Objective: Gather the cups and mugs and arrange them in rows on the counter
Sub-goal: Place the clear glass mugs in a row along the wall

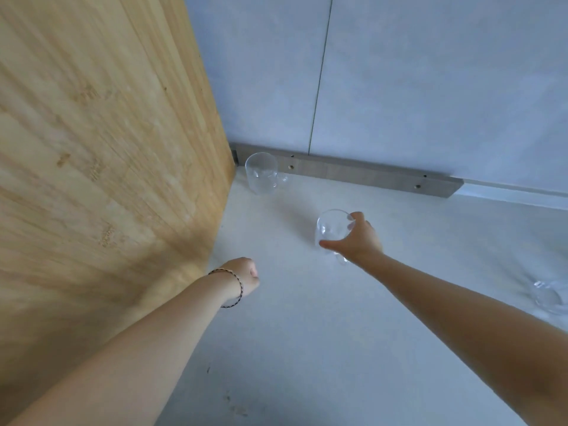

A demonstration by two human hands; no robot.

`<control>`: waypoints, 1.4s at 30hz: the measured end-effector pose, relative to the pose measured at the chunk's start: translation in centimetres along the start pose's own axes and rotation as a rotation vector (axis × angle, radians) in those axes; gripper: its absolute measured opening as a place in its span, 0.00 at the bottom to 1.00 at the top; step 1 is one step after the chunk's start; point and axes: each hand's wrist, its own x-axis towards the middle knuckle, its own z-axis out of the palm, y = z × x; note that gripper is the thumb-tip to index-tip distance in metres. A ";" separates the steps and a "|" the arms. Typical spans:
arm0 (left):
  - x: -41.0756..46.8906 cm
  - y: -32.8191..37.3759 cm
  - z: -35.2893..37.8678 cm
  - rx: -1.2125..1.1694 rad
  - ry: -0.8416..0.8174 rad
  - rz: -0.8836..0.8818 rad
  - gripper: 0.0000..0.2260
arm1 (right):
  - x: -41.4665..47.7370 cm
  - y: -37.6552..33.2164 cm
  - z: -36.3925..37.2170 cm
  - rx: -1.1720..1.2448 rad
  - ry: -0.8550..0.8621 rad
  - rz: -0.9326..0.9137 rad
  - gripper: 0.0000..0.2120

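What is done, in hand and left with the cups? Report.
Done: one cup stands in the back corner of the counter. In hand: the right hand grips a second cup, apart from the first. Left: a third cup sits at the right edge, not yet gathered; the left hand is fisted, empty. No row yet.

three glass cups (261, 173) (333, 232) (548, 295) (all clear), two hands (244, 276) (358, 241), one bracelet (240, 287).
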 end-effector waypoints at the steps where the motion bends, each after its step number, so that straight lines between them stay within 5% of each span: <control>1: 0.6 0.3 -0.4 -0.003 0.011 0.004 0.19 | 1.3 -0.9 -0.1 0.026 0.021 0.011 0.38; 9: 4.8 1.5 -2.6 -0.027 0.019 0.052 0.18 | 8.7 -7.5 1.6 0.090 0.105 0.109 0.38; 17: 5.2 0.8 -1.7 -0.008 -0.016 0.057 0.19 | 8.4 -6.1 1.6 0.123 0.116 0.079 0.42; 19: 4.7 1.1 -1.5 0.017 -0.033 0.055 0.19 | 6.5 -4.0 1.3 0.141 0.046 0.052 0.43; 24: 3.5 3.7 -0.8 0.127 -0.069 0.057 0.18 | 0.7 5.2 -1.0 -0.041 -0.282 0.031 0.22; 27: 2.6 7.1 0.1 0.188 -0.059 0.091 0.18 | -2.4 10.5 -3.9 -0.120 -0.362 0.056 0.17; 32: 0.4 15.4 3.5 0.262 -0.054 0.213 0.18 | -6.3 18.6 -11.7 -0.245 -0.307 0.088 0.15; 36: -2.4 22.2 6.7 0.289 -0.048 0.301 0.08 | -8.3 23.9 -18.5 -0.333 -0.174 0.063 0.16; 42: -5.7 29.4 13.1 0.336 -0.060 0.314 0.14 | -9.9 32.5 -25.7 -0.577 0.019 0.117 0.26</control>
